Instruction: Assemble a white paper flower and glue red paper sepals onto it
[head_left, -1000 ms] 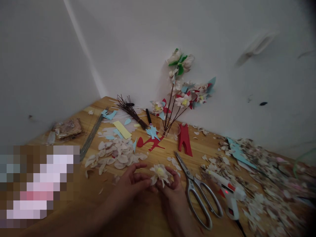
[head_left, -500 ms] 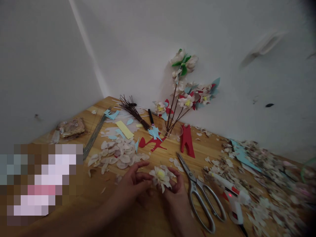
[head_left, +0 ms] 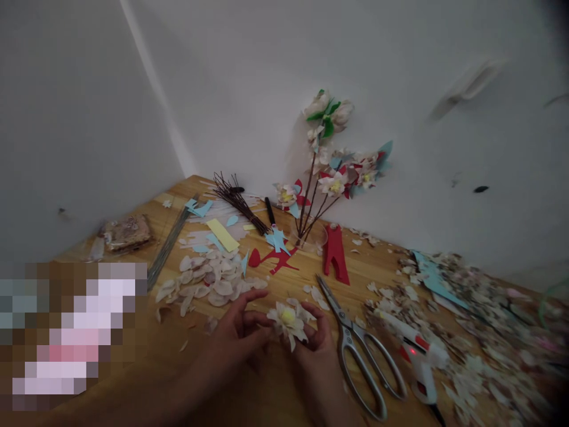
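Note:
A small white paper flower (head_left: 288, 321) with a yellow centre is held between both hands just above the wooden table (head_left: 382, 270). My left hand (head_left: 239, 332) pinches its left side, index finger stretched out above it. My right hand (head_left: 315, 344) grips the flower's right and lower side, fingers curled round it. A heap of loose white petals (head_left: 208, 279) lies just beyond my left hand.
Large metal scissors (head_left: 360, 350) lie right of my right hand, then a white glue gun (head_left: 415, 353) with a red light. A vase of finished flowers (head_left: 331, 172) stands by the wall. Twigs (head_left: 237, 201), wires (head_left: 171, 240), paper scraps (head_left: 480, 332) and red cut-outs (head_left: 334, 252) cover the table.
The hands have turned the flower slightly between the fingers and stayed in the same place. The view has shifted a little.

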Demonstrator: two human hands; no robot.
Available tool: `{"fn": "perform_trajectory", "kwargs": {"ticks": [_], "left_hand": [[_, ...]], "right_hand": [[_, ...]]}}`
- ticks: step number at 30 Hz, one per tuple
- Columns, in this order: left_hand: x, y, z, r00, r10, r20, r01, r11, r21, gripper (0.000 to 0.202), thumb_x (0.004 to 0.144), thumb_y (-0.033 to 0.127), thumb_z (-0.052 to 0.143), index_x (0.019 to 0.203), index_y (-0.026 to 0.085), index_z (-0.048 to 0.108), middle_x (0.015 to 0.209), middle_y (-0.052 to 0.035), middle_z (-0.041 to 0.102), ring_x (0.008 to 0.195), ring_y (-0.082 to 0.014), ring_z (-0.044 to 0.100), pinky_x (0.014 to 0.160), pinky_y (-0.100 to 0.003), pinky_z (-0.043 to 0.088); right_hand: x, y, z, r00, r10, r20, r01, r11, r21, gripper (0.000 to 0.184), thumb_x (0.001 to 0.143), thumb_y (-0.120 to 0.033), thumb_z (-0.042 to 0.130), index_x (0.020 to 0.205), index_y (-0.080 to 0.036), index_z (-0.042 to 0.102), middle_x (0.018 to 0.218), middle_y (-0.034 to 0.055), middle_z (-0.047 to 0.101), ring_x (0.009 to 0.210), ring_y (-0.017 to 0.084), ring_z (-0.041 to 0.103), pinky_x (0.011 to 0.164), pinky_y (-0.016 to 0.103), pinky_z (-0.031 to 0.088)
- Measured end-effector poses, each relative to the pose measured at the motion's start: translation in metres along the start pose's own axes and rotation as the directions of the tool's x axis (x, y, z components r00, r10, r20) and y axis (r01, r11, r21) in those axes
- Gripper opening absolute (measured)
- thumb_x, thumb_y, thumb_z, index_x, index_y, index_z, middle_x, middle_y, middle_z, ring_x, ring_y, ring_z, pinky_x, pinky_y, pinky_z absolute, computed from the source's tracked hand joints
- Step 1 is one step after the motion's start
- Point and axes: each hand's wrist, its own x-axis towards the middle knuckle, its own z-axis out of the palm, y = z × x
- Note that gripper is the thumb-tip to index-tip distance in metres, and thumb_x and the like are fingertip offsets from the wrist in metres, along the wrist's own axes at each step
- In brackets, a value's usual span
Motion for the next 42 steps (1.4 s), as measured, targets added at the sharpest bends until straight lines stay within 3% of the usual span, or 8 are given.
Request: {"fn": "perform_trajectory", "kwargs": {"ticks": [6,16,21,27,33,37,39,42], "left_hand": [[0.0,0.0,0.001,1.0,0.025,-0.006,-0.025,0.999,0.026,0.063,0.062,0.024,0.071,0.117,0.023,0.039,0.073,0.0028,0.065,0.049,-0.0116,0.059,0.035,-0.021,0.05],[-0.001,0.0,0.0,1.0,0.026,0.009,-0.026,0.999,0.033,0.065,0.063,0.026,0.072,0.118,0.024,0.037,0.074,0.0033,0.065,0.05,-0.0119,0.059,0.037,-0.022,0.051],[-0.002,0.005,0.002,1.0,0.024,0.014,-0.025,0.999,0.02,0.067,0.061,0.032,0.074,0.117,0.023,0.038,0.073,0.0035,0.064,0.05,-0.0122,0.058,0.038,-0.023,0.05],[-0.009,0.013,0.0,0.999,-0.034,0.012,0.032,0.988,0.153,0.054,0.078,0.044,0.055,0.124,0.022,0.037,0.056,0.0031,0.062,0.05,-0.0157,0.06,0.044,-0.025,0.049],[0.002,0.003,-0.006,1.0,-0.028,-0.013,0.029,0.989,0.145,0.063,0.065,0.047,0.069,0.116,0.018,0.045,0.065,-0.0019,0.069,0.061,-0.0191,0.065,0.055,-0.027,0.047],[0.004,0.007,-0.005,0.971,-0.24,-0.01,0.241,0.971,0.011,0.064,0.06,0.037,0.073,0.116,0.016,0.047,0.07,-0.0051,0.073,0.065,-0.02,0.067,0.057,-0.027,0.046],[0.002,0.013,-0.002,0.943,-0.333,-0.021,0.332,0.942,-0.036,0.063,0.061,0.032,0.07,0.117,0.015,0.047,0.075,-0.0078,0.074,0.067,-0.0221,0.069,0.058,-0.029,0.048],[0.001,0.018,-0.002,0.922,-0.387,-0.021,0.385,0.921,-0.057,0.065,0.065,0.032,0.063,0.123,0.014,0.041,0.07,-0.0077,0.073,0.068,-0.0239,0.069,0.057,-0.031,0.048]], "right_hand": [[0.0,-0.004,0.003,1.0,0.002,-0.007,-0.002,1.0,0.006,0.071,0.044,-0.018,0.085,0.099,-0.026,0.041,0.066,-0.0033,0.073,0.061,0.021,0.069,0.055,0.027,0.049],[0.002,0.0,-0.001,0.999,-0.035,0.033,0.035,0.999,0.017,0.067,0.05,-0.018,0.083,0.1,-0.026,0.038,0.068,-0.0031,0.073,0.06,0.017,0.069,0.054,0.023,0.048],[0.002,0.001,0.001,0.998,-0.055,-0.012,0.054,0.998,-0.024,0.063,0.054,-0.016,0.078,0.102,-0.027,0.037,0.068,-0.0038,0.073,0.059,0.017,0.068,0.054,0.024,0.05],[-0.005,-0.001,-0.001,0.979,-0.193,-0.068,0.185,0.977,-0.11,0.061,0.057,-0.011,0.068,0.107,-0.028,0.037,0.069,-0.0043,0.072,0.062,0.018,0.068,0.06,0.026,0.051],[-0.01,-0.002,-0.018,0.919,-0.394,-0.015,0.363,0.859,-0.362,0.055,0.061,-0.009,0.059,0.11,-0.028,0.042,0.079,-0.0024,0.073,0.077,0.018,0.069,0.07,0.028,0.05],[-0.009,-0.003,-0.027,0.845,-0.509,0.163,0.524,0.728,-0.443,0.056,0.063,-0.008,0.062,0.11,-0.032,0.045,0.086,-0.0037,0.074,0.079,0.016,0.069,0.072,0.026,0.05],[-0.008,-0.005,-0.026,0.874,-0.464,0.147,0.478,0.763,-0.435,0.056,0.063,-0.008,0.064,0.11,-0.032,0.045,0.087,-0.0032,0.073,0.078,0.016,0.069,0.068,0.025,0.05],[-0.004,-0.007,-0.02,0.956,-0.289,0.043,0.29,0.914,-0.283,0.06,0.062,-0.01,0.067,0.111,-0.031,0.041,0.073,-0.0052,0.072,0.068,0.017,0.067,0.063,0.025,0.049]]}}
